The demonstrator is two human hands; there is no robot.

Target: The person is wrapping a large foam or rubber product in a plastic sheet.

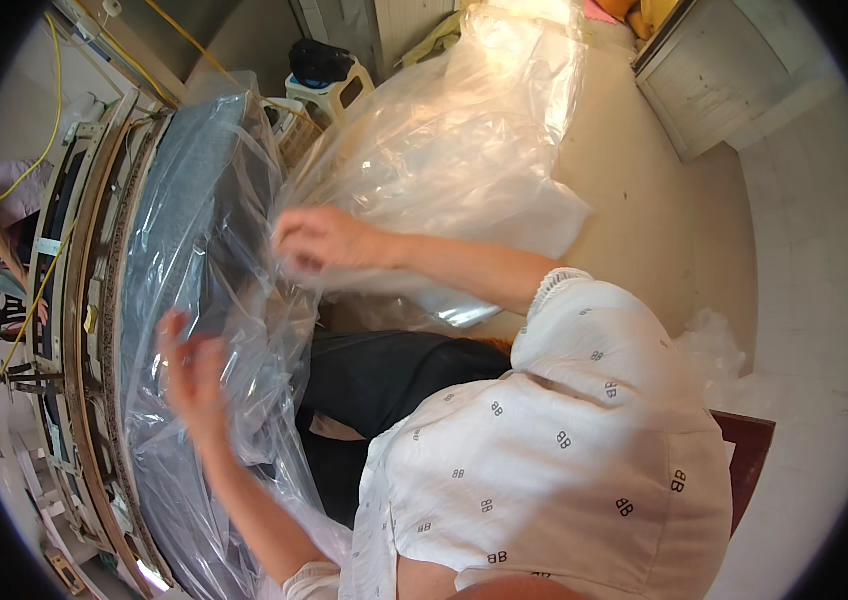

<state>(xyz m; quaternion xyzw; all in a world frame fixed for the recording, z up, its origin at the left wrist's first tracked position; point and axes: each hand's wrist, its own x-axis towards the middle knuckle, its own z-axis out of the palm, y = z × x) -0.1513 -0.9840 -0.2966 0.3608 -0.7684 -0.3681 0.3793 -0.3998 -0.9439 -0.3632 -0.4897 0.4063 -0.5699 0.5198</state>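
Clear plastic sheeting (234, 300) lies in loose folds over a dark grey fabric surface (194, 160) along a long frame. My left hand (194, 375) is above the sheeting, blurred by motion, its fingers apart and nothing visible in them. Higher in the picture, my right hand (329, 240) is over the sheeting's inner edge. Its fingers look bent, but blur hides whether they pinch the plastic. A wide piece of clear plastic (444, 160) spreads beyond my right forearm and down toward the floor.
The long frame (94, 330) has wooden rails, and a yellow cord (56, 100) hangs across it. Another person's arm (4, 245) shows past its far side. A white plastic stool (334, 95) carries a dark bundle. A pale cabinet (709, 75) stands at the upper right.
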